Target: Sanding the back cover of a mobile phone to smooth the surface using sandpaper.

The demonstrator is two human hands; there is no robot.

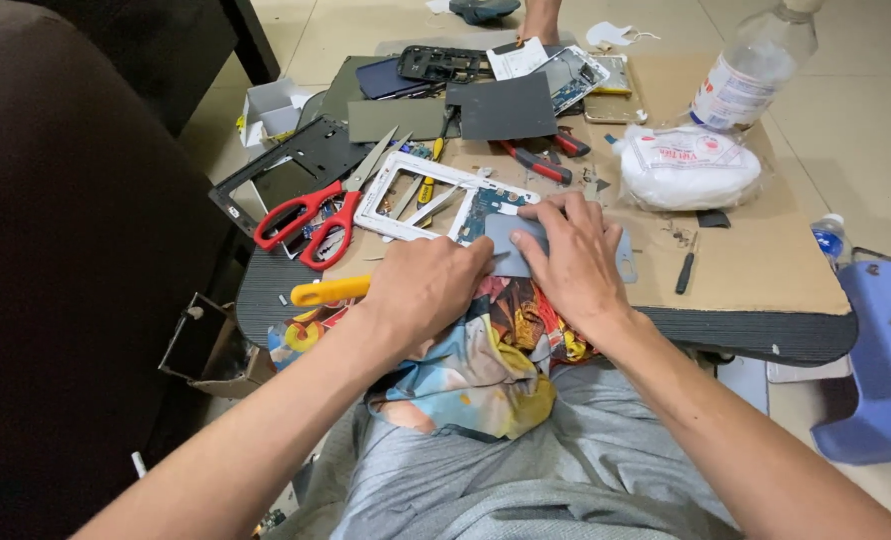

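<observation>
Cluttered tabletop: both hands, left hand fisted and right hand with fingers spread, press a grey plate, likely prying next.

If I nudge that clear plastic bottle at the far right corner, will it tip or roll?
The clear plastic bottle stands tall and narrow, so it probably tips easily. It looks mostly empty, hence likely light. Once down, its round body would probably roll off the cardboard sheet.
</observation>
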